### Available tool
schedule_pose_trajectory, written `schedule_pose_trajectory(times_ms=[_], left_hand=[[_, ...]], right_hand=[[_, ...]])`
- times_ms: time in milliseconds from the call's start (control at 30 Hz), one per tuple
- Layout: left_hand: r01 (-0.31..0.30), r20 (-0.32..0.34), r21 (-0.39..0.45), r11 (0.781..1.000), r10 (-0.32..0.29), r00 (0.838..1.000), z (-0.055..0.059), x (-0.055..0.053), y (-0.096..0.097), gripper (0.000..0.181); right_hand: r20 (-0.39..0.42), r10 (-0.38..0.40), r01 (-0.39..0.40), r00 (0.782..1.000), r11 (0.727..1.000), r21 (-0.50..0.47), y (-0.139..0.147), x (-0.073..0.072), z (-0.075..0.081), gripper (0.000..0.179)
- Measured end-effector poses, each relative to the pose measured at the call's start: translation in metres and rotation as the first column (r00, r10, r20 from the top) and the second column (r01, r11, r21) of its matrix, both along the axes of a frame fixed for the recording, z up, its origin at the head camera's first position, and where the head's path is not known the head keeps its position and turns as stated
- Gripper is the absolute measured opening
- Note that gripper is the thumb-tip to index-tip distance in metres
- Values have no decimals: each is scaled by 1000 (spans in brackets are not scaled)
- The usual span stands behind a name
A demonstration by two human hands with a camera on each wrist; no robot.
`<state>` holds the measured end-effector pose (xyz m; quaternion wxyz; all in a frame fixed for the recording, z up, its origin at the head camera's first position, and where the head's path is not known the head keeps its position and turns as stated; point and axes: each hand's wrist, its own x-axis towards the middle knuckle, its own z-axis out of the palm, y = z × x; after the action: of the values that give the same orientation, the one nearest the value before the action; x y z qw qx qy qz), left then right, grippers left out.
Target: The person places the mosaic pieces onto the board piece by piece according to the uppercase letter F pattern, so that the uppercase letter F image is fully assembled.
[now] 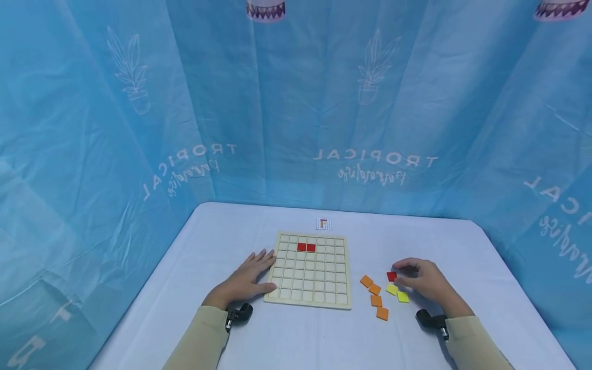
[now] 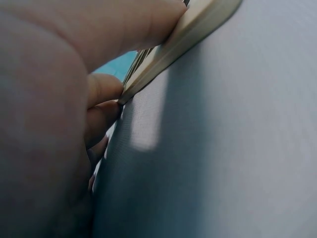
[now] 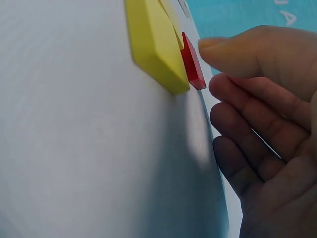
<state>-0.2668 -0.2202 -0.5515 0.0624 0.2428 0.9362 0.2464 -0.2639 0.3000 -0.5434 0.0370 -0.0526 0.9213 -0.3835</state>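
Observation:
A pale wooden grid board lies in the middle of the table. Two red tiles sit side by side in its second row from the far edge. My left hand rests at the board's left edge, fingers spread, the thumb over the rim. To the right, my right hand hovers around a loose red tile, thumb and fingers apart with nothing between them. In the right wrist view its fingertips are just beside that red tile. Yellow tiles lie close by.
Several orange tiles form a loose line between the board and my right hand. Beyond the board lies a small printed card with a coloured grid pattern. Blue curtains hang along the white table's far edge and sides.

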Motion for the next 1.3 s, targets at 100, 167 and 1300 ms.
schedule_pose_trajectory(times_ms=[100, 167, 1300], left_hand=[[4, -3, 3, 1000, -4, 1000, 0, 1, 0, 88], [8, -10, 8, 1000, -8, 1000, 0, 1, 0, 88], [-3, -21, 1, 1000, 3, 1000, -6, 0, 0, 89]], right_hand=[[-5, 7, -7, 1000, 1000, 2, -1, 0, -1, 35], [-14, 16, -16, 1000, 1000, 8, -2, 0, -2, 35], [-137, 106, -98, 985, 993, 61, -27, -17, -1, 25]])
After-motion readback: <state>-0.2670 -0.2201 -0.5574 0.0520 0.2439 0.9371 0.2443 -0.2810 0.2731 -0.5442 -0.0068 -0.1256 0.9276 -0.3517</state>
